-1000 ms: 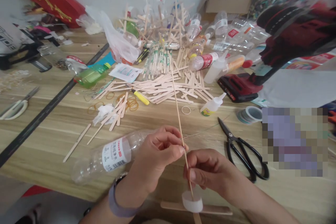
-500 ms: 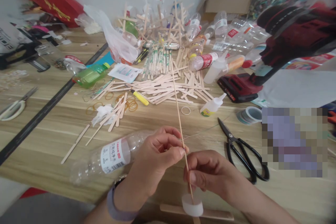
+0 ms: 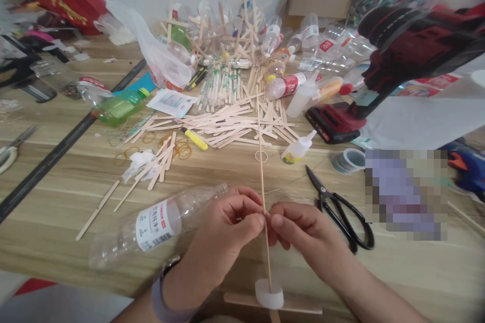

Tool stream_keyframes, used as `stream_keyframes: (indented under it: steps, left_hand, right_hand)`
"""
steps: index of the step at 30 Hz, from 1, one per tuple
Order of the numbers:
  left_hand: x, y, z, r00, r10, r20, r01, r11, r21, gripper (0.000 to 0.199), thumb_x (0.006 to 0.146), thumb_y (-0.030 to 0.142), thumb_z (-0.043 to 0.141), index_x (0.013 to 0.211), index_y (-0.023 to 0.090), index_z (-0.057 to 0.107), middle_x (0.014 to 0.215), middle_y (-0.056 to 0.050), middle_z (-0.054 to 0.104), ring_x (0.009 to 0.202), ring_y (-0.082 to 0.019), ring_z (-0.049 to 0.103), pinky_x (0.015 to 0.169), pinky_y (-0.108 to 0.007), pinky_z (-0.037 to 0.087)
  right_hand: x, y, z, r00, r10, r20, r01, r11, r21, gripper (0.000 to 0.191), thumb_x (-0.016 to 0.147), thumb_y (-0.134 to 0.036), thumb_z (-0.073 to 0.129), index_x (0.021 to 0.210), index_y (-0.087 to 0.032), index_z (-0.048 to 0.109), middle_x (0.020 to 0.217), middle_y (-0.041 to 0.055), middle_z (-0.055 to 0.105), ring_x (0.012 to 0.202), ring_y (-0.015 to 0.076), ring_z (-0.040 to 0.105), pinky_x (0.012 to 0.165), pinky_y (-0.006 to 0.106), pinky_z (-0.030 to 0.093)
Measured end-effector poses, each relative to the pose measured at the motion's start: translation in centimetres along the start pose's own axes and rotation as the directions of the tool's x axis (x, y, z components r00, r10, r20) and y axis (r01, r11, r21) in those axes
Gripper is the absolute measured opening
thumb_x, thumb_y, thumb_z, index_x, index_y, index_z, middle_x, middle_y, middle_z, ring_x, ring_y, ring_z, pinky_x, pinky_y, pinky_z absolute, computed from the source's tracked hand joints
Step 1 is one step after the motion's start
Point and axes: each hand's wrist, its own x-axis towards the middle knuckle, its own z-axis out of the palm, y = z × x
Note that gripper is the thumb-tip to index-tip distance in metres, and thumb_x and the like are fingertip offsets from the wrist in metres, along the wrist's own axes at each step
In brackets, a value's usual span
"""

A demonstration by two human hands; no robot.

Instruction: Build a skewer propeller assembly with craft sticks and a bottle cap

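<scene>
A long thin wooden skewer (image 3: 260,171) stands nearly upright, its foot in a white bottle cap (image 3: 270,294). Below the cap, flat wooden craft sticks (image 3: 303,307) lie crossed at the bottom edge. My left hand (image 3: 237,224) is closed, thumb and forefinger pinching the skewer partway up. From the other side my right hand (image 3: 303,232) meets it at the same height, fingertips pressed together against the skewer. Whatever small thing may lie between the fingertips is hidden. Beside my left hand an empty plastic bottle (image 3: 159,224) lies on its side.
Black-handled scissors (image 3: 337,207) and a roll of tape (image 3: 348,160) lie to the right. A glue bottle (image 3: 298,149), a yellow-handled tool (image 3: 196,139) and heaped craft sticks (image 3: 227,123) are ahead. A red and black power tool (image 3: 394,68) stands at the right; a green bottle (image 3: 121,106) lies left.
My right hand has moved up the skewer from near the cap to my left fingertips. The skewer's top has swung rightward, so it stands straighter. The whole view has shifted slightly.
</scene>
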Motion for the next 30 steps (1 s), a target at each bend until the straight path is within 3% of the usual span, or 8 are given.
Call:
stream_keyframes:
  steps: [8,16,30]
  left_hand:
    - [-0.17,-0.2,0.12,0.999,0.024,0.035,-0.028,0.992,0.126,0.013,0.073,0.022,0.062,0.061,0.017,0.064,0.092,-0.003,0.056,0.084,-0.016,0.057,0.072,-0.026,0.044]
    - [-0.24,-0.12,0.29,0.998,0.045,0.053,-0.052,0.989,0.135,0.014,0.074,0.023,0.061,0.061,0.017,0.063,0.09,-0.002,0.055,0.077,-0.014,0.055,0.067,-0.024,0.043]
    - [-0.32,-0.12,0.4,0.997,0.058,0.059,-0.067,0.986,0.15,0.013,0.072,0.021,0.06,0.06,0.017,0.059,0.089,-0.001,0.057,0.074,-0.012,0.055,0.063,-0.022,0.043]
  right_hand:
    - [-0.18,-0.24,0.0,0.98,-0.127,-0.152,0.099,0.979,-0.177,0.039,0.088,-0.041,0.054,0.056,-0.02,0.061,0.05,-0.0024,0.049,0.049,0.0101,0.04,0.049,0.025,0.033]
    - [-0.23,-0.52,0.12,0.974,-0.142,-0.175,0.104,0.972,-0.209,0.037,0.085,-0.037,0.055,0.053,-0.02,0.059,0.047,-0.0039,0.044,0.047,0.0098,0.039,0.051,0.025,0.035]
    - [-0.35,-0.8,0.5,0.962,-0.18,-0.207,0.129,0.963,-0.237,0.032,0.084,-0.032,0.053,0.054,-0.02,0.056,0.051,-0.0032,0.051,0.049,0.0098,0.043,0.049,0.023,0.035]
